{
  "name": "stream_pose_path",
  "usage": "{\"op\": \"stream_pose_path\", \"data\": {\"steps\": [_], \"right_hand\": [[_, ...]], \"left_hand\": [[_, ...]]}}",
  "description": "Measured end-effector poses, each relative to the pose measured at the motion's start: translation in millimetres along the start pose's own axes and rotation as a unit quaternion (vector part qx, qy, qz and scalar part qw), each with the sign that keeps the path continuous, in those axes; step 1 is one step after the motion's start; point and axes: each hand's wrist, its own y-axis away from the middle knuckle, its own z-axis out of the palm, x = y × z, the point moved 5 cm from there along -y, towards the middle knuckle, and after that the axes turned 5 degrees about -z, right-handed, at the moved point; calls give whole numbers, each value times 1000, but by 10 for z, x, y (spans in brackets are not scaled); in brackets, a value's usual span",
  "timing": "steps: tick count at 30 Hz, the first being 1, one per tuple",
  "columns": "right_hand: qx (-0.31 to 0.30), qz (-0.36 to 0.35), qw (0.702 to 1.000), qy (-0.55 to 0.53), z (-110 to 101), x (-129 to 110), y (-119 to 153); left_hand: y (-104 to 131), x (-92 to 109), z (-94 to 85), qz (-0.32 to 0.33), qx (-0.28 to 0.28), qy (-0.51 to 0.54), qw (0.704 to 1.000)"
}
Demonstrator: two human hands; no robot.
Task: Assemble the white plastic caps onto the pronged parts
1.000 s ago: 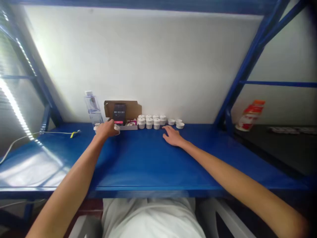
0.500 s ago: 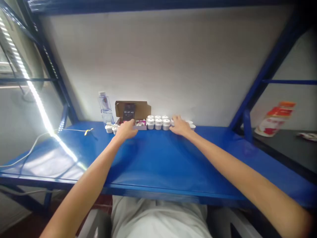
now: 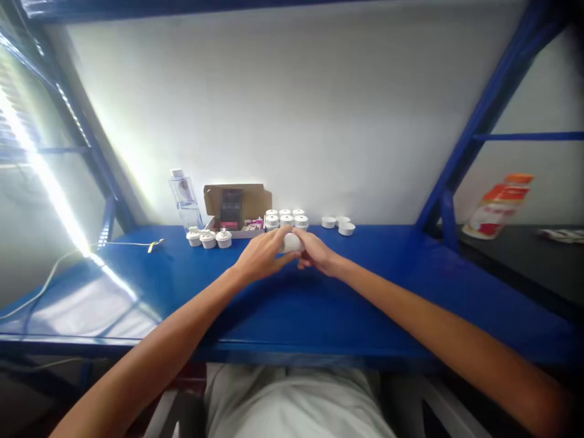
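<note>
Over the middle of the blue table, my left hand (image 3: 264, 252) and my right hand (image 3: 318, 252) meet around a white round piece (image 3: 292, 243). My left fingers curl over its near side, and the right hand grips it from the right. Its underside and details are hidden by the fingers. Just behind stand several white lidded round pots (image 3: 286, 220) in rows. Three small white cups (image 3: 346, 229) sit to the right. On the left are three white round pieces with raised parts on top (image 3: 208, 239).
An open cardboard box (image 3: 255, 193) with a dark phone (image 3: 232, 208) and small pink-and-white items stands at the back. Left of it is a clear water bottle (image 3: 186, 204). A white cable (image 3: 123, 243) crosses the table's left side. A red-and-white bottle (image 3: 497, 207) stands on a dark surface at right.
My left hand has come right from beside the box, and my right hand has come left from near the cups. They now hold the white round piece together.
</note>
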Motion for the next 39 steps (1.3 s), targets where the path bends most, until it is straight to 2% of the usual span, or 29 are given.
{"op": "stream_pose_path", "data": {"steps": [5,7,9,12,13,15,17,18,19,20,24,27,30,34,39], "right_hand": [[-89,137,986,23,-110,161,54],[-76,150,985,26,-141,193,49],[-44,123,991,-11,-102,174,30],[-18,4,997,-81,24,23,5],[-15,-64,995,-70,41,-67,4],[-2,-227,973,42,9,-272,33],[29,-361,903,231,-104,-412,82],[52,-395,858,323,-195,-431,91],[77,-400,823,396,-316,-413,77],[103,-381,804,445,-467,-368,45],[189,-214,781,555,-1108,-70,-109],[226,-129,758,598,-1395,92,-154],[236,-86,737,627,-1498,177,-174],[231,-61,721,650,-1540,257,-196],[203,-64,732,647,-1588,375,-232]], "left_hand": [[16,161,101,141,4,-136,981],[16,189,134,155,5,-137,978],[-6,156,97,118,11,-107,987],[-53,-1,-79,-12,58,-7,998],[-60,-74,-146,-62,86,40,994],[-62,-235,-222,-151,135,161,966],[-66,-392,-193,-219,146,288,921],[-69,-462,-157,-244,142,337,898],[-72,-528,-123,-266,141,376,876],[-71,-589,-98,-284,145,407,856],[-60,-736,-38,-328,142,505,786],[-46,-735,2,-346,101,523,772],[-37,-686,68,-355,44,525,772],[-64,-598,117,-314,-24,521,794],[-60,-623,129,-317,-24,506,802]]}}
